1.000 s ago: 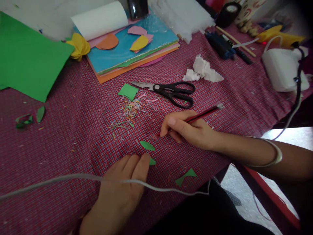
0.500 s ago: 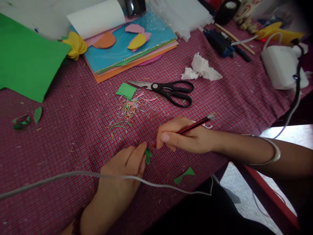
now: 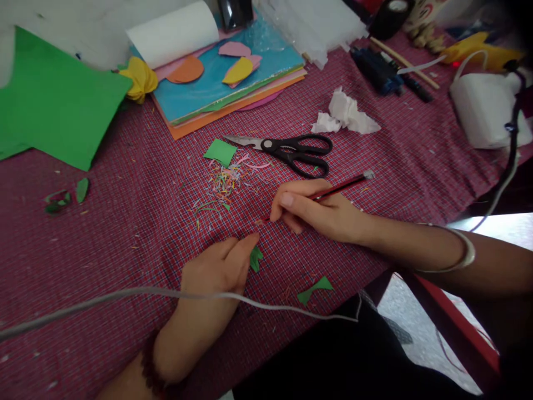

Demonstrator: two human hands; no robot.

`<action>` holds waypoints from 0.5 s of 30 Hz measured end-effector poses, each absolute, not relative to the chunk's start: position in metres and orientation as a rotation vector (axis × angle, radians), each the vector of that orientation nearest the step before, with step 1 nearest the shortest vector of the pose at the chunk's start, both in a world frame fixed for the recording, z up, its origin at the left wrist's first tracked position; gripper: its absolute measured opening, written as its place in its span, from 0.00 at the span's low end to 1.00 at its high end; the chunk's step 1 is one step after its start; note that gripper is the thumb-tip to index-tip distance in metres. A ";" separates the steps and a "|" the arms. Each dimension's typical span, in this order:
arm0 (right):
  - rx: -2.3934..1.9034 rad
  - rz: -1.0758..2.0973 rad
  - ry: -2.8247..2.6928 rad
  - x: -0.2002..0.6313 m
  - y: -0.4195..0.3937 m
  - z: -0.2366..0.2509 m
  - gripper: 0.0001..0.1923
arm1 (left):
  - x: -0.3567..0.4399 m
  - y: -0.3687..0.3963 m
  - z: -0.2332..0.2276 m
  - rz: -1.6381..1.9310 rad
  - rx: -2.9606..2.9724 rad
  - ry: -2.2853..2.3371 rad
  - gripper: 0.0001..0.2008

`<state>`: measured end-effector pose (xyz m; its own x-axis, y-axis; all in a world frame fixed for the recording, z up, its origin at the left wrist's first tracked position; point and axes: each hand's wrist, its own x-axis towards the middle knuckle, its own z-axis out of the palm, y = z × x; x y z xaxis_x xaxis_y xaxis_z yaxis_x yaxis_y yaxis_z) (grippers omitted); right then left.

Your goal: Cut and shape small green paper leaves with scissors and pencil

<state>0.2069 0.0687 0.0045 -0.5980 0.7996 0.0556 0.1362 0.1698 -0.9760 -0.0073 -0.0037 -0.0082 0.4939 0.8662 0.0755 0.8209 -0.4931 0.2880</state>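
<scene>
My right hand (image 3: 318,208) is closed around a red and black pencil (image 3: 345,184), its lower tip close to the cloth. Lower left of it, my left hand (image 3: 219,266) has its fingers closed on a small cut piece of green paper (image 3: 255,258), partly hidden under them. A small green scrap with curved sides (image 3: 315,290) lies near the table edge. Beyond the hands are a pile of thin paper shreds (image 3: 227,180), a green paper square (image 3: 220,151) and black-handled scissors (image 3: 291,151).
Coloured paper sheets (image 3: 275,53) with petal shapes, a white roll (image 3: 175,34) and large green paper (image 3: 62,100) lie at the back. Crumpled tissue (image 3: 347,113), a yellow glue gun (image 3: 478,50) and a white box (image 3: 485,111) are to the right. A pale cable (image 3: 145,290) crosses in front.
My right hand has lifted the pencil up and away from the green piece. The left hand stays on the piece; the whole view has shifted slightly.
</scene>
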 end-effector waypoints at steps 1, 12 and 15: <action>-0.887 1.461 -1.861 0.207 0.069 0.005 0.17 | -0.007 -0.003 -0.007 0.312 2.502 1.440 0.11; -0.826 1.400 -1.752 0.208 0.075 0.003 0.17 | -0.009 -0.002 0.017 0.648 2.268 1.511 0.06; -0.835 1.356 -1.734 0.209 0.076 0.003 0.17 | -0.002 0.010 0.022 0.671 2.445 1.478 0.07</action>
<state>0.2089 0.0761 0.0035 -0.4913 0.8536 0.1734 0.0373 0.2196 -0.9749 -0.0017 0.0102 0.0220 0.3945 0.8772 0.2736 0.7831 -0.4767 0.3994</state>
